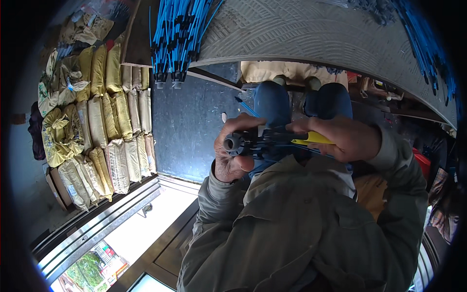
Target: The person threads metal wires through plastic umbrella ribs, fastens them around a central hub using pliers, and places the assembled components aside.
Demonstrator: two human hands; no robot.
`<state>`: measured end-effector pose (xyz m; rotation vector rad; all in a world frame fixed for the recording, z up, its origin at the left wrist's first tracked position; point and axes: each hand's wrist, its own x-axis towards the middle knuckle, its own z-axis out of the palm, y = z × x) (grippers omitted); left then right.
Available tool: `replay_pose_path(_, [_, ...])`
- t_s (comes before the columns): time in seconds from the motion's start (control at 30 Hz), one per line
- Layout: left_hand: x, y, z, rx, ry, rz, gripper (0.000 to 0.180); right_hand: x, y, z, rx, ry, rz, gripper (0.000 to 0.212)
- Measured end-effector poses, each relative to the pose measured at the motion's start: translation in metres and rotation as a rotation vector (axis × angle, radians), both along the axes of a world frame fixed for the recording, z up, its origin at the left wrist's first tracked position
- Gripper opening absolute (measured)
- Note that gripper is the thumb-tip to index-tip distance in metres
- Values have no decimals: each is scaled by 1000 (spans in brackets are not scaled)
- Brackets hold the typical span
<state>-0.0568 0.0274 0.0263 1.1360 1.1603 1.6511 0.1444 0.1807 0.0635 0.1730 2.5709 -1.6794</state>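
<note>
Held before my chest, above my lap, is a black cable assembly with a round ribbed end (pixel 234 143) and thin blue wires. My left hand (pixel 228 158) is wrapped round this assembly near the ribbed end, with the thumb below it. A hand tool with a yellow handle (pixel 314 139) is gripped in my right hand (pixel 343 138); its dark front end meets the assembly. The fingers and dark parts overlap there, so I cannot tell the tool's exact kind. One blue wire with a dark tip (pixel 246 106) sticks out beyond my left hand.
Across the front is a worn grey table (pixel 292 31). Bundles of blue wires with black fittings (pixel 177 39) hang over its left edge, and more blue wires (pixel 430 53) lie at its right. Stacked sacks (pixel 99 119) stand at the left, above a bright opening (pixel 151 214).
</note>
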Motion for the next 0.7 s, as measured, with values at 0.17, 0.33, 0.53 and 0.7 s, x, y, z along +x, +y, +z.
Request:
replay_pose_path(0.17, [9, 2, 7, 83, 37, -74, 61, 2, 27, 64, 40, -314, 187, 49])
replay_pose_path(0.33, [6, 2, 10, 141, -11, -250, 55, 7, 28, 91, 214, -286, 233, 55])
replay_pose_path(0.53, [12, 0, 14, 127, 75, -284, 54, 8, 27, 105, 387, -338, 274, 54])
replay_pose_path(0.7, [15, 2, 21, 99, 99, -235, 58, 7, 17, 94, 413, -318, 251, 52])
